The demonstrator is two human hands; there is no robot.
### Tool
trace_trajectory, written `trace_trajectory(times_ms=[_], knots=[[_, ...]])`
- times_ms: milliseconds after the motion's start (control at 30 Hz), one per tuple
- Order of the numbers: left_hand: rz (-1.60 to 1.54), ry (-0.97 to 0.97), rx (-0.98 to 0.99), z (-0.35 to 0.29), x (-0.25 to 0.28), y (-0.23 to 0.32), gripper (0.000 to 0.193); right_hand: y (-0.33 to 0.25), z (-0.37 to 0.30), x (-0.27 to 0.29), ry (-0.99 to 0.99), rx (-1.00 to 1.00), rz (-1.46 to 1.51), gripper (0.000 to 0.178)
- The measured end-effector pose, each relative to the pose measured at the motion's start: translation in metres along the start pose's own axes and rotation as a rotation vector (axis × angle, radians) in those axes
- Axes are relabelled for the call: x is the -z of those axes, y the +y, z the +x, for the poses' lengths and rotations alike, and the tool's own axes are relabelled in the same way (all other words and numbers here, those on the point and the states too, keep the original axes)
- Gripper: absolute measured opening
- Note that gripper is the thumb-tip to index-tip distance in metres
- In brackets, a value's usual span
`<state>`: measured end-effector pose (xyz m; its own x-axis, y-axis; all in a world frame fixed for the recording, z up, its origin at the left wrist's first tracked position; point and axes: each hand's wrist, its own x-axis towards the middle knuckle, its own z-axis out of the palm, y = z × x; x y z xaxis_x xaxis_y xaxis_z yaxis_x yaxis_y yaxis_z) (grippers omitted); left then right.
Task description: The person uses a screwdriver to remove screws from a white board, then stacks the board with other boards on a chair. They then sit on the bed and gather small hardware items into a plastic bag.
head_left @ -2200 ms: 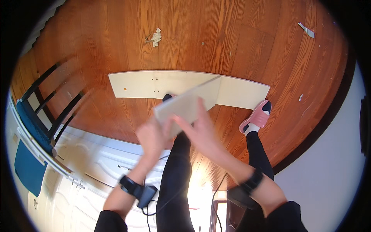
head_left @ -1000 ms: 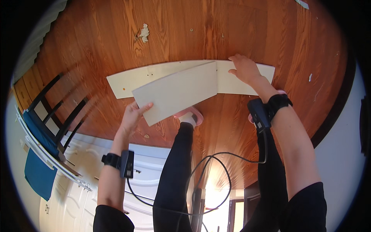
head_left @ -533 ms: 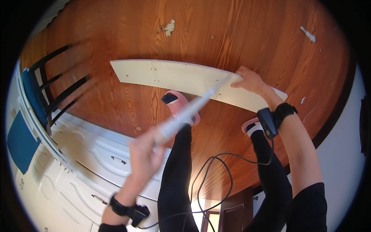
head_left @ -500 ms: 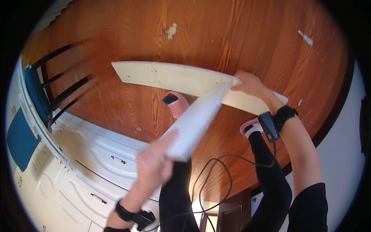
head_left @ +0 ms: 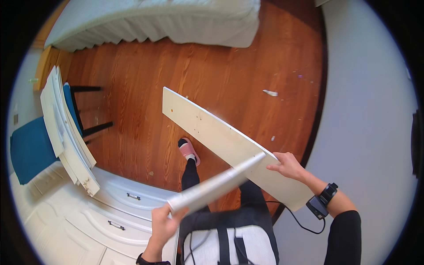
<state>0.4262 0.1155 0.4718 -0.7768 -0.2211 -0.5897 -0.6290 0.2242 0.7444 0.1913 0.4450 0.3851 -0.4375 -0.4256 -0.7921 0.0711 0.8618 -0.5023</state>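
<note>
A long white board [head_left: 207, 130] with small holes near its far end slants in front of me, raised off the floor. My right hand [head_left: 289, 167] grips its upper long edge near the right end, thumb on the board's face. A shorter white board [head_left: 216, 185] meets its face at an angle close to that hand; whether the two are fastened I cannot tell. My left hand [head_left: 164, 224] is closed round the near end of the shorter board. That board is slightly blurred.
Several white boards [head_left: 66, 132] lean in a stack against a blue-seated chair [head_left: 33, 148] at left. White drawer cabinets [head_left: 106, 194] stand at lower left, a skirted bed [head_left: 154, 26] at the back. Scraps [head_left: 270, 93] lie on the wooden floor [head_left: 132, 88]. A grey wall [head_left: 366, 110] is at right.
My view has shifted, bringing the bed and the stacked boards into sight. The long board now slants down to the right, and the shorter board lies flatter. Both hands keep their hold.
</note>
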Motion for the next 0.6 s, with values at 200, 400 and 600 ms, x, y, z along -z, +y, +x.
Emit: trace_trajectory(times_ms=[200, 400, 600], knots=[[0.144, 0.017, -0.579, -0.088, 0.051, 0.089, 0.031, -0.059, -0.142, -0.014, 0.334, 0.002, -0.195, 0.030], [-0.026, 0.008, -0.283, -0.096, 0.103, 0.124, 0.016, -0.102, -0.195, -0.022, 0.492, 0.028, -0.003, 0.028], [0.572, -0.001, -1.024, -0.102, 0.130, 0.169, 0.024, -0.128, -0.218, -0.008, 0.674, 0.130, -0.180, 0.023]])
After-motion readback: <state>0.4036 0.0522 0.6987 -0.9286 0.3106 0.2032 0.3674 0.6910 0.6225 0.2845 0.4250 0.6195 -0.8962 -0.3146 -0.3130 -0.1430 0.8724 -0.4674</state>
